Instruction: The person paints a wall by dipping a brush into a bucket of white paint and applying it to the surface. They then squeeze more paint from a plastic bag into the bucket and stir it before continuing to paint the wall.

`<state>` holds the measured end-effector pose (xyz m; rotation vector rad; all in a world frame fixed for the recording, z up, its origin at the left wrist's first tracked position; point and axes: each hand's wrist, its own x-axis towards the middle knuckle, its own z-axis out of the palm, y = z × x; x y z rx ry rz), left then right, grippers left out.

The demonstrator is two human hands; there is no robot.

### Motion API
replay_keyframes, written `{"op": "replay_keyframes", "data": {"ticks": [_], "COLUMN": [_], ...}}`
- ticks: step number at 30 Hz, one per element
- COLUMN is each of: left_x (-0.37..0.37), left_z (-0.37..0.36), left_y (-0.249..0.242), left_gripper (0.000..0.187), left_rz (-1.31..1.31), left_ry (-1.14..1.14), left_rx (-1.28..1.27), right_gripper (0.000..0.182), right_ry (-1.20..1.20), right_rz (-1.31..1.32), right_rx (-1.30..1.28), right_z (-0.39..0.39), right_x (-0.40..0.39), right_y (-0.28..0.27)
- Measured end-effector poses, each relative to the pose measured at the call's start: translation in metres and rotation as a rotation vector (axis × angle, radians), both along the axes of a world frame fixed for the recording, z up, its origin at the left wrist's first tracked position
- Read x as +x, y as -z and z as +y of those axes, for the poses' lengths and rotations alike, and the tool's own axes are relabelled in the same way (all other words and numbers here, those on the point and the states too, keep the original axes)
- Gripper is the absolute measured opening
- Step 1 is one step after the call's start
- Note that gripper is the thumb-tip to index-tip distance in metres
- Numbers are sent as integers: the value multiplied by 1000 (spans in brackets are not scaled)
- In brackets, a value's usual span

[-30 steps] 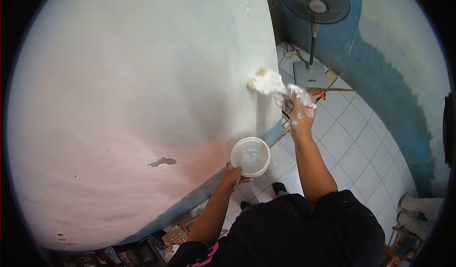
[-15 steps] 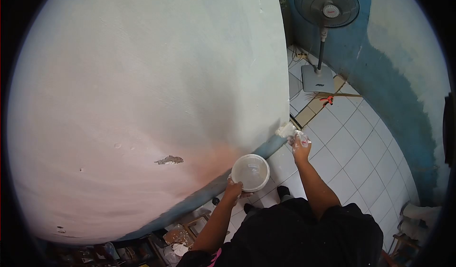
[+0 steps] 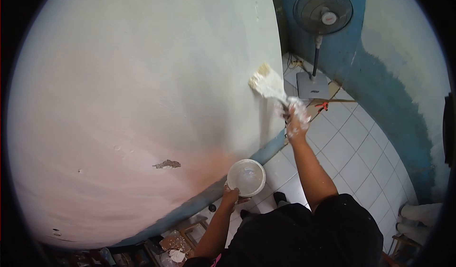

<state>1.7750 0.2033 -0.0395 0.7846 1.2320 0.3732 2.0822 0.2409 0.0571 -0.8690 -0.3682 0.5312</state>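
Observation:
A wide paintbrush [image 3: 270, 82] loaded with white paint is gripped by its handle in my right hand [image 3: 297, 117], whose fingers are smeared white. Its pale bristles overlap the right edge of the pale painted wall [image 3: 199, 53]. Lower down, my left hand [image 3: 231, 195] grips the rim and side of a white bucket [image 3: 246, 177], tilted so that its whitish inside shows. Behind the bucket runs a blue band [image 3: 204, 196] along the wall's foot.
A standing fan [image 3: 323, 10] is by the blue far wall [image 3: 380, 81]. An orange-handled tool [image 3: 322, 107] lies on the white tiled floor [image 3: 354, 138]. Peeled plaster [image 3: 167, 164] marks the near wall. Wooden frames and clutter [image 3: 178, 241] sit at lower left.
My right hand has lifted the brush up from the wall's foot, so its bristles are now higher on the wall. The bucket stays in my left hand, slightly shifted in view.

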Motion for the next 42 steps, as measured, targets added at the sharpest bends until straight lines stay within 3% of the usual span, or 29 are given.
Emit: {"op": "replay_keyframes", "data": {"ticks": [2,4,6,7,9,11,13,14,18,21,22,23,24,27,28,30,31,32,35,38,40,42], "left_x": [-9,-14,-16,-17,-24,-30,-34,-34,-33,-39,-43,-49,-55,-72,-79,-92,-98,-104,-118,-135,-146,-159], "left_z": [-6,-13,-17,-15,-14,-13,-8,-4,0,-1,-1,-2,-3,-5,-5,-5,-3,-2,-3,-6,-12,-19], "left_y": [7,7,-3,-7,-7,-8,-14,-18,-39,-47,-48,-48,-48,-49,-50,-52,-53,-56,-62,-62,-55,-40], "left_gripper": [50,45,45,45,45,45,44,44,44,45,46,46,46,46,46,48,49,52,57,57,56,57], "left_rz": [37,113,171,192,162,111,47,61,86,39,16,-8,-31,-65,-68,-34,-18,-24,-33,-43,-77,-109], "left_ry": [-3,-27,-24,-22,-15,2,29,23,32,64,72,62,52,47,50,56,57,57,31,-14,-24,-72], "left_rx": [-7,-17,-49,-56,-30,-12,2,24,75,109,124,124,123,117,114,123,128,145,178,189,188,151], "right_gripper": [21,18,16,16,13,10,15,18,31,31,32,34,33,28,25,24,23,18,11,25,30,35], "right_ry": [58,23,-75,-124,-109,-34,-85,-60,-54,-43,-53,92,148,152,78,-20,-70,-38,24,57,-36,-49], "right_rz": [87,-27,193,296,217,-135,-151,-261,-284,-354,-346,-636,-643,-311,-46,-88,-111,-188,-347,-478,-348,-389], "right_rx": [-71,-78,-185,-230,-7,-19,69,117,442,446,444,331,264,69,-11,-247,-365,-233,46,240,459,412], "right_z": [-9,-22,-33,-34,-18,0,2,4,-10,-2,12,23,22,-4,-12,-12,-12,-3,5,-7,-12,-5], "right_x": [-18,-25,-32,-33,-19,3,12,19,-2,-6,2,11,5,-25,-28,-23,-26,-20,-36,-51,-75,-96], "right_y": [87,183,175,163,131,33,-91,-128,-263,-263,-230,-183,-145,-35,-17,-3,-6,-16,-156,-246,-261,-226]}}
